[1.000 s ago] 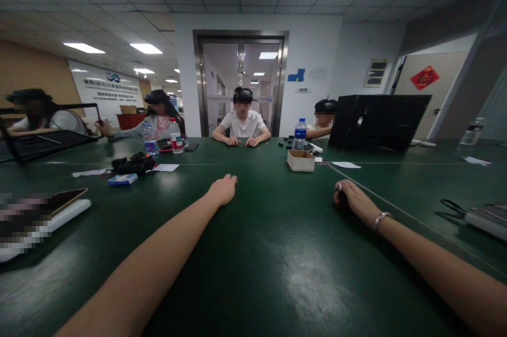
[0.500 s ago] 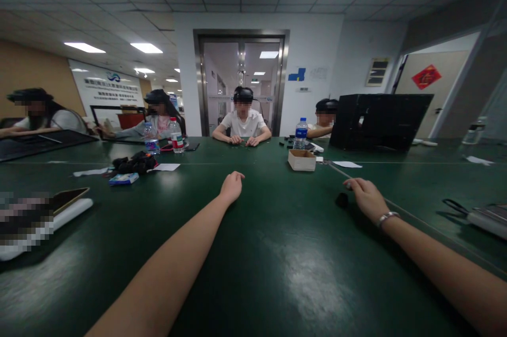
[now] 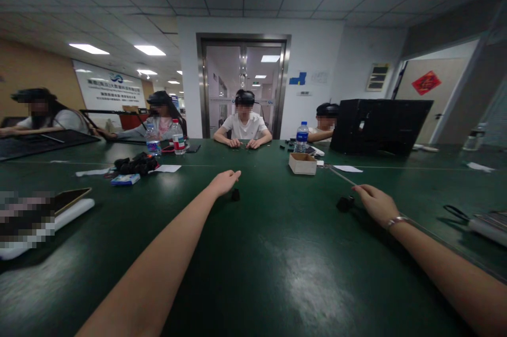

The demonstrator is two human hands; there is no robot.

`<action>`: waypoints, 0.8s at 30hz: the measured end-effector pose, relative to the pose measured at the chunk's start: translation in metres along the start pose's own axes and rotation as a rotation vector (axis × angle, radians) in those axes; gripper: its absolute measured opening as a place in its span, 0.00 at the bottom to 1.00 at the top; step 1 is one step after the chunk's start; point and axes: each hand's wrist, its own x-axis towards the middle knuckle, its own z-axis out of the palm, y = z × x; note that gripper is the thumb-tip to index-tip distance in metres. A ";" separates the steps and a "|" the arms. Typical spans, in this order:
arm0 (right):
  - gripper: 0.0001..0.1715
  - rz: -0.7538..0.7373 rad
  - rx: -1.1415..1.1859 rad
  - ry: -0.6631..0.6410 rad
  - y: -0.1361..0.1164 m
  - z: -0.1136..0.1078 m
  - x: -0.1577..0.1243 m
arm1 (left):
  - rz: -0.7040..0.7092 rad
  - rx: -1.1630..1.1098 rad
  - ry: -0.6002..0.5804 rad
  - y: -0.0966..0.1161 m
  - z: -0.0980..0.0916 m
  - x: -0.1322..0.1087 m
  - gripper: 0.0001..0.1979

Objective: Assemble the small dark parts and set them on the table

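Observation:
My left hand (image 3: 224, 184) is over the middle of the green table, its fingers curled in and its thumb pointing right. I see nothing in it. Just below its thumb side stands a small black block-like piece (image 3: 235, 195). Farther right, my right hand (image 3: 374, 204), with a silvery band at the wrist, has its fingers stretched to the left. Close beside those fingertips sits a small black piece (image 3: 350, 200), next to another dark piece (image 3: 342, 204). The exact kind of these pieces is too small to tell. The right thumb is hidden.
An open cardboard box (image 3: 302, 166) stands ahead, near a water bottle (image 3: 301, 136). A large black case (image 3: 380, 127) is at the right. Black items (image 3: 137, 163) and a blue packet (image 3: 125, 179) lie left. Several people sit across the table.
My left hand has drawn left, and the black piece beside it now shows. The right hand has shifted slightly right and down; the piece at its fingertips now sits on the table.

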 end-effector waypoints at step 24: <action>0.12 -0.591 0.189 -0.523 -0.265 0.120 -0.052 | -0.212 -0.818 -0.101 0.000 0.015 -0.003 0.17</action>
